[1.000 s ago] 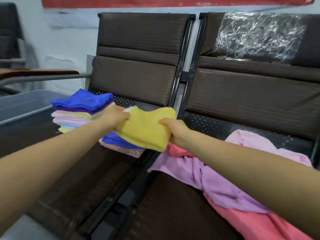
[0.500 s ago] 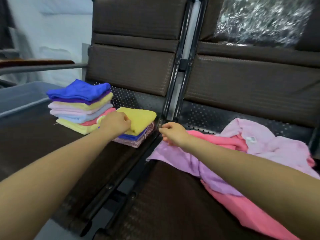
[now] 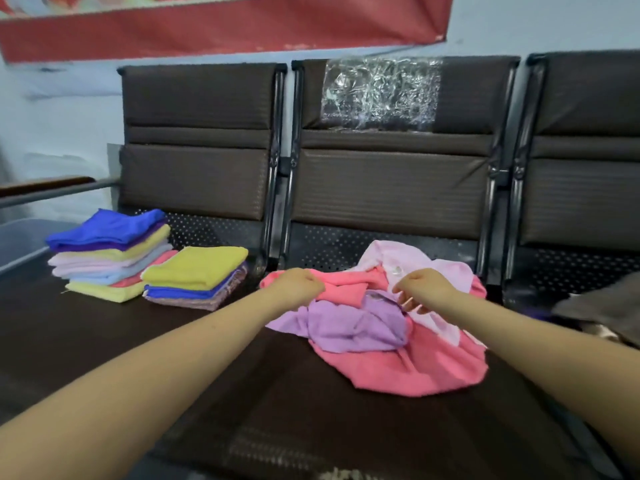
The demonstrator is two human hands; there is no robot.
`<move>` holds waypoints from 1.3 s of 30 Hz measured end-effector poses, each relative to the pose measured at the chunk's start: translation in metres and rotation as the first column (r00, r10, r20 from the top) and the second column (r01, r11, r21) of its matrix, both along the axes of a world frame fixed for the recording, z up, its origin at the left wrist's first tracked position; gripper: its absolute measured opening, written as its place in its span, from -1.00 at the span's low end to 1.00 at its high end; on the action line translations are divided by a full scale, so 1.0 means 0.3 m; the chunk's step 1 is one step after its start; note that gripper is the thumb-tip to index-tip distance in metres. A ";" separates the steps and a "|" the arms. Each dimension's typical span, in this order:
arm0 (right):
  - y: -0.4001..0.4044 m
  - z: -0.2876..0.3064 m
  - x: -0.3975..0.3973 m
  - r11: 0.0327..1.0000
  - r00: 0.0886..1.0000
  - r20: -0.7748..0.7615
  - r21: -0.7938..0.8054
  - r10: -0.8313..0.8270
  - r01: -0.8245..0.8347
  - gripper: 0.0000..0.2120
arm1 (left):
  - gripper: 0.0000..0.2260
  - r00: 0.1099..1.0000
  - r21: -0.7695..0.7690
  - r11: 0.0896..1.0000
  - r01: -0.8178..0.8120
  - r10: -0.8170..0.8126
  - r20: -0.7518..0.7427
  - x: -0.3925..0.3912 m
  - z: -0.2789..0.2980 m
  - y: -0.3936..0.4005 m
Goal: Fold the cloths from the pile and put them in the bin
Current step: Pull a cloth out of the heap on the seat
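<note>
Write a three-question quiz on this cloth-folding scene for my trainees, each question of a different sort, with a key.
1. True or false: a yellow cloth tops the shorter folded stack.
2. Multiple choice: what colour is the top cloth of the taller stack? A red; B blue; C white.
3. Fill in: the left hand rests on the ____ cloth of the unfolded pile.

Key: 1 true; 2 B; 3 coral pink. The right hand hovers over the same pile, beside the lilac cloth.
</note>
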State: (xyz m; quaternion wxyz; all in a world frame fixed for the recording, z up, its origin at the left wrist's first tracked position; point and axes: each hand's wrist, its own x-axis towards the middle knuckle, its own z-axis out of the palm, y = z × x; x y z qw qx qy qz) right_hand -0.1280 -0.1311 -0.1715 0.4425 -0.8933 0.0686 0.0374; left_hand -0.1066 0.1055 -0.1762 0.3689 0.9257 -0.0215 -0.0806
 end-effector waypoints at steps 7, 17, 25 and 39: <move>-0.016 -0.092 0.046 0.999 0.999 0.009 0.009 0.040 -0.040 -0.78 | -0.75 0.991 0.034 0.990 -0.134 0.133 0.014 0.093 -0.112 0.030; 0.197 -0.214 0.177 0.964 0.987 -0.091 -0.220 0.135 -0.152 -0.73 | -0.47 0.875 -0.052 0.874 -0.483 0.483 -0.027 0.254 -0.283 0.248; 0.165 -0.249 0.202 0.994 0.989 -0.122 -0.070 0.079 -0.088 -0.78 | -0.63 0.891 -0.151 0.879 -0.453 0.452 -0.040 0.294 -0.308 0.245; 0.081 0.010 0.240 0.861 0.893 0.332 0.497 -0.303 0.108 -0.79 | -0.87 0.873 -0.719 0.644 -0.262 0.476 0.108 0.195 -0.034 0.124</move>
